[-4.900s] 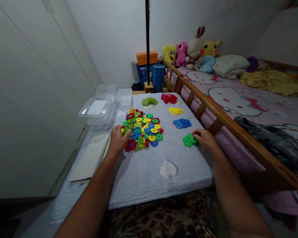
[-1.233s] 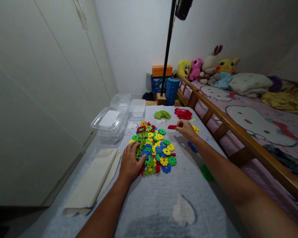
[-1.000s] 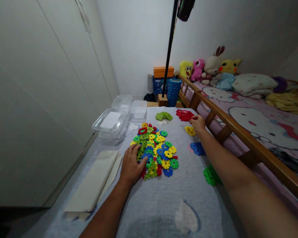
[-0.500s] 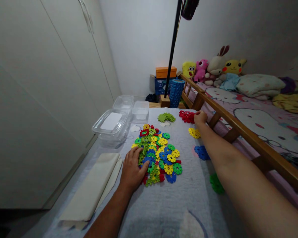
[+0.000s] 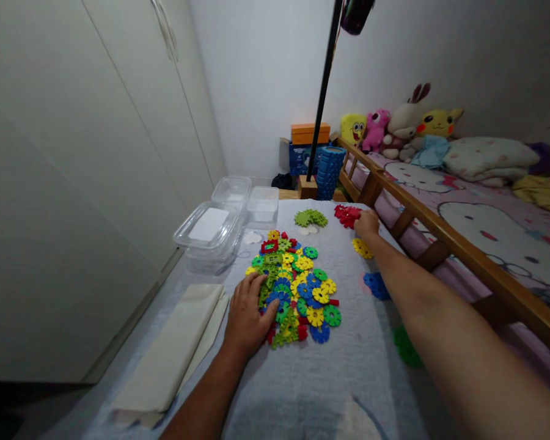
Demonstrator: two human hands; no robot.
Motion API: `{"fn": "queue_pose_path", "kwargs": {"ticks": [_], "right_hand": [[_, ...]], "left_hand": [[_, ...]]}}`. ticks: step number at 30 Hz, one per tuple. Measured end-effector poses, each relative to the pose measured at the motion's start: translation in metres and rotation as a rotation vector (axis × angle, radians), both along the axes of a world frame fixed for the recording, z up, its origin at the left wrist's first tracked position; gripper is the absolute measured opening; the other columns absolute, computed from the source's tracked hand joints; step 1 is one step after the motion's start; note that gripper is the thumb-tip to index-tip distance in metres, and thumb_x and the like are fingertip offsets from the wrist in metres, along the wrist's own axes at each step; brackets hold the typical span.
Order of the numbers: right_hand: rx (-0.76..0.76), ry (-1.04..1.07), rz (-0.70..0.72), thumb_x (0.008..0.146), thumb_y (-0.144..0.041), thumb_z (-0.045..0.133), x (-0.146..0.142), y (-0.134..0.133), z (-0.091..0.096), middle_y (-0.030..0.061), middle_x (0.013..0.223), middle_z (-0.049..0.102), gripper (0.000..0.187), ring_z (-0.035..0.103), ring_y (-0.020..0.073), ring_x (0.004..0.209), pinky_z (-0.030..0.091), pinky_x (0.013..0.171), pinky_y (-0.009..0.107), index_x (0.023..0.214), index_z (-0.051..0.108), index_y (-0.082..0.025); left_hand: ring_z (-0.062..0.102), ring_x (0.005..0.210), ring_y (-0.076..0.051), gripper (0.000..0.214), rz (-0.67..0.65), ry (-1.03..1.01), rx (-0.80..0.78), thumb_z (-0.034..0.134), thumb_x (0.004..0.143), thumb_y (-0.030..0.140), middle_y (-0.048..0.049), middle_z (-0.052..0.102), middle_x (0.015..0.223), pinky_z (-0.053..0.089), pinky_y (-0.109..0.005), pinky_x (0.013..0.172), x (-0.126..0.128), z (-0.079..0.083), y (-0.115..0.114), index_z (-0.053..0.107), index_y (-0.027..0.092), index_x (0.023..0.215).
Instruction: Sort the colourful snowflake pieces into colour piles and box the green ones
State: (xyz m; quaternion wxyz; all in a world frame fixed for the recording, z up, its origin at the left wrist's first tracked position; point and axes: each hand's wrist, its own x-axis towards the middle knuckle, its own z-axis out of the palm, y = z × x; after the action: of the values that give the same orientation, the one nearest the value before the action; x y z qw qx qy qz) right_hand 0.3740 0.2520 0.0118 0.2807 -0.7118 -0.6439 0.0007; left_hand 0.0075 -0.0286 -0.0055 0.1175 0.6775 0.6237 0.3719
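A heap of interlocking plastic toy pieces (image 5: pixel 311 290), in red, yellow, blue and green, lies mid-table. My left hand (image 5: pixel 247 313) rests on its left edge, fingers and thumb apart. At the far right my right hand (image 5: pixel 366 224) touches the small pile of red pieces (image 5: pixel 345 215); its fingers are curled together, and what they pinch, if anything, is hidden. Yellow discs (image 5: pixel 362 248), blue discs (image 5: pixel 376 286) and green discs (image 5: pixel 406 348) form separate groups along the right side, partly beside or behind my right forearm. Light green pieces (image 5: pixel 310 217) sit together at the back.
Clear plastic boxes (image 5: pixel 206 226) stand at the back left, with a folded beige cloth (image 5: pixel 174 348) nearer me. A wooden bed rail (image 5: pixel 440 235) borders the right side. Behind the table are a black pole (image 5: pixel 323 91) and a blue foam roller (image 5: pixel 330 173).
My right hand has shifted slightly at the red pile, its fingers now lower against the pieces. My left hand stays on the heap. The whole view has moved a little.
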Motion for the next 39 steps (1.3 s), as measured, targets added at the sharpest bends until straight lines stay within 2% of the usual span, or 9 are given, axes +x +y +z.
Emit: {"fn": "queue_pose_path", "kwargs": {"ticks": [3, 6, 10, 14, 18, 25, 29, 35, 39], "right_hand": [[0.013, -0.12, -0.074, 0.085, -0.02, 0.048, -0.013, -0.011, -0.004, 0.0192, 0.13, 0.06, 0.042, 0.051, 0.0349, 0.116, 0.039, 0.097, 0.048, 0.12, 0.07, -0.015], [-0.047, -0.258, -0.015, 0.091, -0.031, 0.047, -0.023, -0.019, -0.006, 0.0176, 0.139, 0.057, 0.041, 0.046, 0.0374, 0.12, 0.037, 0.098, 0.051, 0.123, 0.069, -0.019], [-0.119, -0.283, 0.009, 0.092, -0.04, 0.049, -0.026, -0.017, -0.005, 0.0169, 0.146, 0.053, 0.045, 0.042, 0.0388, 0.126, 0.034, 0.1, 0.053, 0.129, 0.065, -0.019], [-0.167, -0.254, -0.041, 0.09, -0.04, 0.054, -0.022, -0.006, 0.001, 0.018, 0.147, 0.052, 0.049, 0.04, 0.0389, 0.132, 0.033, 0.103, 0.051, 0.135, 0.06, -0.019], [-0.207, -0.258, -0.04, 0.088, -0.035, 0.056, -0.022, -0.001, 0.007, 0.0182, 0.142, 0.057, 0.049, 0.044, 0.0372, 0.13, 0.034, 0.104, 0.048, 0.133, 0.063, -0.018], [-0.132, -0.244, 0.008, 0.085, -0.025, 0.055, -0.029, -0.017, 0.014, 0.015, 0.14, 0.06, 0.046, 0.047, 0.0359, 0.128, 0.034, 0.106, 0.049, 0.129, 0.066, -0.019], [-0.071, -0.175, 0.108, 0.085, -0.024, 0.056, -0.045, -0.035, 0.018, 0.0143, 0.14, 0.06, 0.042, 0.048, 0.0347, 0.129, 0.034, 0.109, 0.049, 0.124, 0.068, -0.018], [-0.159, 0.047, 0.48, 0.083, -0.023, 0.059, -0.093, -0.088, 0.006, 0.0101, 0.122, 0.069, 0.03, 0.059, 0.0264, 0.119, 0.041, 0.108, 0.04, 0.109, 0.072, -0.021], [-0.194, 0.075, 0.511, 0.079, -0.015, 0.06, -0.121, -0.113, -0.007, 0.0106, 0.123, 0.07, 0.035, 0.061, 0.0268, 0.118, 0.043, 0.106, 0.038, 0.111, 0.071, -0.021]], "left_hand": [[0.053, 0.129, -0.032, 0.047, 0.002, -0.006, 0.005, 0.064, 0.085, 0.036, -0.0119, 0.057, 0.138, 0.044, -0.054, 0.111, 0.0, 0.0, 0.0, 0.058, 0.023, 0.13], [0.054, 0.127, -0.032, 0.048, 0.007, -0.01, 0.014, 0.065, 0.084, 0.036, -0.0116, 0.058, 0.136, 0.044, -0.054, 0.11, 0.0, -0.001, 0.0, 0.058, 0.024, 0.13], [0.053, 0.129, -0.032, 0.047, 0.0, -0.011, 0.005, 0.064, 0.085, 0.036, -0.0117, 0.057, 0.138, 0.044, -0.055, 0.11, 0.0, -0.001, 0.0, 0.058, 0.024, 0.13], [0.054, 0.129, -0.032, 0.047, -0.002, -0.008, 0.004, 0.064, 0.085, 0.037, -0.0113, 0.057, 0.137, 0.044, -0.054, 0.111, 0.0, -0.001, 0.0, 0.058, 0.024, 0.129], [0.053, 0.129, -0.032, 0.047, -0.002, -0.004, -0.003, 0.064, 0.085, 0.037, -0.0116, 0.057, 0.138, 0.043, -0.054, 0.111, 0.0, -0.001, 0.0, 0.058, 0.024, 0.13], [0.053, 0.129, -0.032, 0.047, 0.0, -0.009, 0.012, 0.064, 0.085, 0.037, -0.0116, 0.057, 0.137, 0.043, -0.054, 0.111, 0.0, -0.003, 0.0, 0.058, 0.024, 0.13], [0.053, 0.129, -0.032, 0.048, -0.012, -0.017, 0.008, 0.064, 0.086, 0.038, -0.0119, 0.056, 0.137, 0.043, -0.053, 0.112, 0.0, -0.003, 0.001, 0.057, 0.024, 0.131], [0.053, 0.129, -0.032, 0.045, -0.008, -0.039, 0.006, 0.062, 0.088, 0.04, -0.0122, 0.056, 0.136, 0.042, -0.053, 0.112, 0.001, -0.001, 0.002, 0.058, 0.023, 0.13], [0.051, 0.132, -0.031, 0.044, -0.004, -0.071, 0.013, 0.061, 0.088, 0.042, -0.0125, 0.056, 0.136, 0.041, -0.054, 0.114, 0.0, -0.001, 0.003, 0.059, 0.023, 0.128]]}}
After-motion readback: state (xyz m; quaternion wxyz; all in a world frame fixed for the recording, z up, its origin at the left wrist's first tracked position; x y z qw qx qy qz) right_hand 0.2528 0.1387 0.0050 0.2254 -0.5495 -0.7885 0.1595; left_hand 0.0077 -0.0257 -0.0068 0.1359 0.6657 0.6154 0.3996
